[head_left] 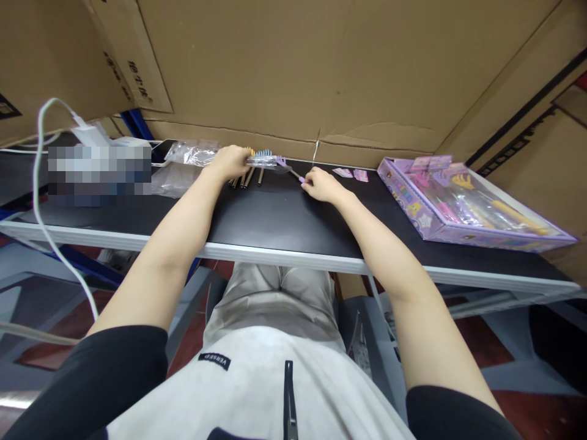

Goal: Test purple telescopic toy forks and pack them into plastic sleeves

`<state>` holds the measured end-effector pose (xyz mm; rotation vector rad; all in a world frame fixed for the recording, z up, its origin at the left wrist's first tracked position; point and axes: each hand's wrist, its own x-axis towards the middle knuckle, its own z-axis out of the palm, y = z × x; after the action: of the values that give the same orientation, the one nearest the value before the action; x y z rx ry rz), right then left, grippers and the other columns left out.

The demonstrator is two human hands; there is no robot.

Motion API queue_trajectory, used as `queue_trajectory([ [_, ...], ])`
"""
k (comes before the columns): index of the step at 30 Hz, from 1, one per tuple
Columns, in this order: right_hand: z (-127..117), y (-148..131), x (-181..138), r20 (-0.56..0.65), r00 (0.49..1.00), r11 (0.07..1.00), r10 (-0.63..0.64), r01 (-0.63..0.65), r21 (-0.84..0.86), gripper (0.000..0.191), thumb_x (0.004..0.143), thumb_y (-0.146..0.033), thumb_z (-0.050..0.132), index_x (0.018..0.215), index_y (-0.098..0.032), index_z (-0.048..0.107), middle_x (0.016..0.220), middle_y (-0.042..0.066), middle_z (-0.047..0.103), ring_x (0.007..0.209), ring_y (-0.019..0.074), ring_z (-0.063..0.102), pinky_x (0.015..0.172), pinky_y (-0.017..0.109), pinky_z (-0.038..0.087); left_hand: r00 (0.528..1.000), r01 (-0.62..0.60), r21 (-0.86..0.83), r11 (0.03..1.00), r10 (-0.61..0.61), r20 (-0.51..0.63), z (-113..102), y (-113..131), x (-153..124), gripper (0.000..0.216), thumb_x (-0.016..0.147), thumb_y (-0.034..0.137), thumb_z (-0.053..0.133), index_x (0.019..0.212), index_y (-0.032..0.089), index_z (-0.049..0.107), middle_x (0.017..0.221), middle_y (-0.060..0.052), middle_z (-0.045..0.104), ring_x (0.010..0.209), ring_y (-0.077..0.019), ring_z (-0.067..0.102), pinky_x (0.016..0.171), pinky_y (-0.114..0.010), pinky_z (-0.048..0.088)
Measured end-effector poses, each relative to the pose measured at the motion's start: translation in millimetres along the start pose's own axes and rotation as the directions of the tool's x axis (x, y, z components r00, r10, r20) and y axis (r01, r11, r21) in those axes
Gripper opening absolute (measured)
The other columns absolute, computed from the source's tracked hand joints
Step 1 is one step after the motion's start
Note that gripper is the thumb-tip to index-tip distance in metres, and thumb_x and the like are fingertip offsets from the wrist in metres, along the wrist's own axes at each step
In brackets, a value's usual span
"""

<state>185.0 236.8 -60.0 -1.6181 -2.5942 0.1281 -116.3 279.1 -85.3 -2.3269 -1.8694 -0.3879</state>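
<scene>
A: While the bag [263, 160] is pinned at the table's [275, 214] far edge by the closed left hand [232, 162], what's held right?
B: Purple handle [296, 175], pinched in right hand [321, 184]; best slid straight, bag kept flat.

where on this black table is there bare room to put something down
The widest bare patch of the table runs along the near edge, between the forearms. Another lies between the right hand and the purple toy box. The back is crowded: left hand, a bagged toy, sticks, clear bags, two pink packets.
</scene>
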Motion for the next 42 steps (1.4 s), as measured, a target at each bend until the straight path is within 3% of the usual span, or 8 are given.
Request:
queue_trajectory([
  [6, -0.5, 14.8, 1.2, 0.009, 0.988, 0.988, 0.156, -0.156, 0.014, 0.036, 0.102, -0.014, 0.068, 0.137, -0.006, 0.070, 0.131, 0.021, 0.077, 0.124, 0.0316, 0.073, 0.106, 0.038, 0.056, 0.999, -0.017, 0.011, 1.000, 0.017, 0.036, -2.1, 8.2, -2.4, 0.027, 0.089, 0.018, 0.062, 0.109, 0.019, 0.080, 0.103, -0.015, 0.080, 0.110, -0.0370, 0.076, 0.096, -0.043, 0.056],
  [10, 1.8, 19.8, 4.8, 0.015, 0.984, 0.984, 0.177, -0.178, 0.007, 0.027, 0.105, -0.014, 0.062, 0.126, -0.010, 0.079, 0.134, 0.020, 0.077, 0.130, 0.0308, 0.073, 0.113, 0.039, 0.055, 0.998, -0.033, 0.050, 0.998, 0.030, 0.057, -3.6, 14.9, -4.0, 0.027, 0.091, 0.020, 0.060, 0.110, 0.019, 0.079, 0.106, -0.015, 0.080, 0.111, -0.0370, 0.076, 0.096, -0.042, 0.055],
  [16, -14.8, 45.5, 5.2, -0.106, 0.958, 0.963, 0.268, -0.265, 0.043, 0.036, 0.106, -0.013, 0.055, 0.136, -0.008, 0.074, 0.142, 0.023, 0.073, 0.137, 0.0334, 0.068, 0.118, 0.045, 0.052, 0.998, -0.053, 0.029, 0.998, 0.051, 0.041, -2.8, 13.4, -3.1, 0.028, 0.089, 0.020, 0.059, 0.109, 0.019, 0.080, 0.105, -0.015, 0.081, 0.110, -0.0361, 0.075, 0.097, -0.043, 0.055],
  [19, -30.2, 68.7, 2.8, -0.175, 0.946, 0.958, 0.274, -0.254, 0.130, 0.028, 0.100, -0.020, 0.067, 0.125, -0.013, 0.078, 0.127, 0.020, 0.078, 0.124, 0.0336, 0.072, 0.113, 0.049, 0.056, 0.998, -0.052, 0.024, 0.998, 0.051, 0.037, -2.7, 12.1, -2.8, 0.028, 0.091, 0.022, 0.059, 0.111, 0.019, 0.078, 0.109, -0.015, 0.080, 0.113, -0.0357, 0.074, 0.101, -0.043, 0.054],
  [22, -45.0, 83.9, -3.6, -0.164, 0.948, 0.947, 0.272, -0.233, 0.223, 0.022, 0.093, -0.030, 0.081, 0.109, -0.015, 0.081, 0.110, 0.015, 0.080, 0.107, 0.0301, 0.075, 0.104, 0.044, 0.060, 0.999, -0.037, 0.042, 0.998, 0.036, 0.027, -2.6, 11.1, -2.9, 0.030, 0.092, 0.022, 0.060, 0.115, 0.017, 0.078, 0.113, -0.018, 0.079, 0.122, -0.0395, 0.072, 0.107, -0.049, 0.053],
  [30, -67.4, 82.3, -23.4, -0.044, 0.964, 0.888, 0.260, -0.221, 0.403, 0.017, 0.088, -0.028, 0.090, 0.091, -0.014, 0.080, 0.081, 0.008, 0.076, 0.076, 0.0185, 0.067, 0.083, 0.035, 0.057, 1.000, 0.023, 0.029, 0.999, -0.022, -0.019, 2.3, 4.5, -2.0, 0.036, 0.088, 0.011, 0.057, 0.119, 0.013, 0.076, 0.118, -0.022, 0.076, 0.130, -0.0437, 0.066, 0.112, -0.058, 0.049],
  [38, -65.4, 83.3, -23.3, -0.057, 0.977, 0.895, 0.204, -0.163, 0.416, 0.036, 0.082, -0.045, 0.096, 0.093, -0.014, 0.082, 0.084, 0.009, 0.077, 0.078, 0.0179, 0.065, 0.076, 0.031, 0.056, 0.999, -0.036, -0.058, 0.998, 0.034, -0.029, 0.2, 8.1, -3.7, 0.022, 0.088, 0.019, 0.062, 0.108, 0.018, 0.071, 0.110, -0.017, 0.074, 0.127, -0.0389, 0.063, 0.114, -0.052, 0.046],
  [42, -66.9, 80.5, -24.9, -0.045, 0.976, 0.888, 0.212, -0.173, 0.425, 0.023, 0.087, -0.034, 0.092, 0.092, -0.014, 0.082, 0.086, 0.009, 0.078, 0.075, 0.0162, 0.063, 0.077, 0.031, 0.056, 0.998, -0.063, -0.078, 0.995, 0.063, -0.008, -1.8, 8.9, -4.1, 0.012, 0.087, 0.021, 0.064, 0.098, 0.020, 0.068, 0.106, -0.016, 0.074, 0.125, -0.0384, 0.064, 0.114, -0.051, 0.047],
])
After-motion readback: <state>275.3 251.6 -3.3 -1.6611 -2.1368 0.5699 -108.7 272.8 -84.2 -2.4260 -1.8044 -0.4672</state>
